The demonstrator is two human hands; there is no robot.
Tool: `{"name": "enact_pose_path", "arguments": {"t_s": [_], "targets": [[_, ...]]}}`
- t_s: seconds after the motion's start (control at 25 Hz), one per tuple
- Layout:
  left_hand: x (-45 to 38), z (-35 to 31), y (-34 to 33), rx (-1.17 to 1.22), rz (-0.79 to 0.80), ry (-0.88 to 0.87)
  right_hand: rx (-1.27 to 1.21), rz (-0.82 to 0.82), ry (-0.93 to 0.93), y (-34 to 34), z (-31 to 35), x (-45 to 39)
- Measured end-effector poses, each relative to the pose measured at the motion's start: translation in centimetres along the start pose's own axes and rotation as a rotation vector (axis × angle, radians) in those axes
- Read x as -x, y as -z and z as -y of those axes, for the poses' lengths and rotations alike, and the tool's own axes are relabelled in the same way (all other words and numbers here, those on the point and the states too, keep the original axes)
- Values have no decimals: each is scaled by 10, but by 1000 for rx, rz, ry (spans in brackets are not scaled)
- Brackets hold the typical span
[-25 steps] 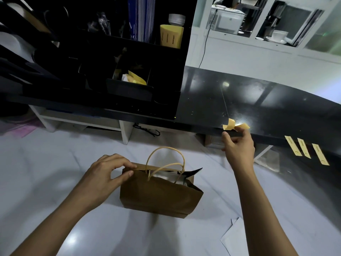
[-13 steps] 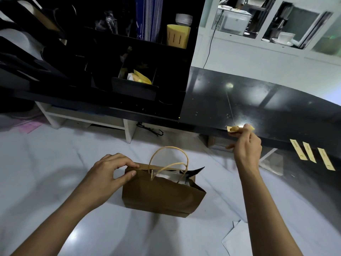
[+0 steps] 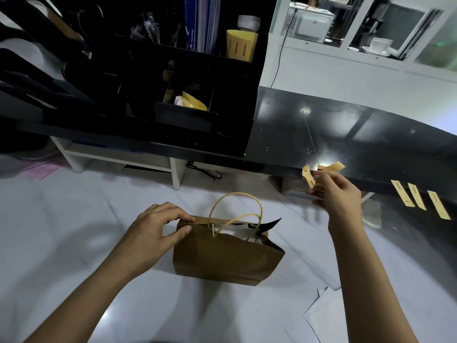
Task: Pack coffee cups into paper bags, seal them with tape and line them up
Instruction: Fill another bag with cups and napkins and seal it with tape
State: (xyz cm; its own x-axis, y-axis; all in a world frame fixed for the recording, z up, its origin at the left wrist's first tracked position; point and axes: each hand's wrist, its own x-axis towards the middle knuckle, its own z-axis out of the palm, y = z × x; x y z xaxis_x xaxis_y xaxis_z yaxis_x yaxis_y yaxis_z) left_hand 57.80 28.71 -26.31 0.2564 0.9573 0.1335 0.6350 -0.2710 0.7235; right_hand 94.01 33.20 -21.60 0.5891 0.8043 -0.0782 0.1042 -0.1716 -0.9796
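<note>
Sealing step: left hand (image 3: 158,229) pinches the bag (image 3: 227,258) mouth shut; right hand (image 3: 338,194) grips a tape strip (image 3: 308,178), to be pressed across the mouth.

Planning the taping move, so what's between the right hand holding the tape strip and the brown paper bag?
Nothing: the head view shows only bare white tabletop between the right hand and the brown paper bag.

I read nothing: print on yellow sleeve (image 3: 241,45), upper centre, and tape strips (image 3: 418,199), right, probably text, too small.
</note>
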Motion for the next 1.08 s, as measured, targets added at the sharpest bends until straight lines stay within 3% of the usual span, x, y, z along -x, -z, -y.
{"name": "enact_pose_path", "arguments": {"t_s": [0.24, 0.6, 1.08], "targets": [[1, 1, 0, 36, 31, 1, -75, 172, -143, 1, -16, 46], [-4, 11, -1, -29, 104, -74, -117, 98, -17, 6, -28, 106], [-2, 13, -5, -31, 49, -152, -133, 120, -121, 10, -56, 196]]}}
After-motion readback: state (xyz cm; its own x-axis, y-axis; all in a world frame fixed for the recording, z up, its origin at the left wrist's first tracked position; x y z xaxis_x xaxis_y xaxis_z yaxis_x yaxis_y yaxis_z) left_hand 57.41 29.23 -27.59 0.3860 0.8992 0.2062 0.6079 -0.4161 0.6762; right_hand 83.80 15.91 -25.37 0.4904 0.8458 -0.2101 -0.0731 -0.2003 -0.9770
